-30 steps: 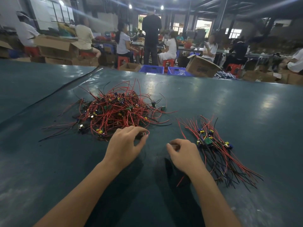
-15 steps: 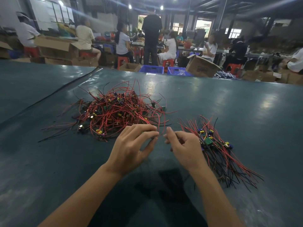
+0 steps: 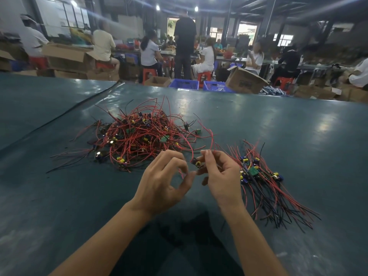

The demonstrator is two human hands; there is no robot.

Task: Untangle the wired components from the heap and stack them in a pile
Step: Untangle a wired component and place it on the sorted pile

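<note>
**Red-wired component lifted between both hands, not yet stacked**

Nearest the camera, the right hand (image 3: pixel 221 176) pinches one wired component (image 3: pixel 198 164) by its red lead (image 3: pixel 211 140), which loops up and away from the fingertips. In my judgement it is held raised so that the lead can slide free of its neighbours. The left hand (image 3: pixel 165 182) sits just beside the grip with its fingers curled toward the component. Whether it actually pinches a wire cannot be told.

Immediately right of the grip lies the pile (image 3: pixel 264 182), its leads combed one way, presumably so that each new piece goes on flat. Beyond the grip and to its left lies the heap (image 3: pixel 143 136), a large tangle, so most of the sorting remains.

Both rest on the dark green table (image 3: pixel 298 136). Farther off stand blue crates (image 3: pixel 184 84) and a cardboard box (image 3: pixel 245 80).
</note>
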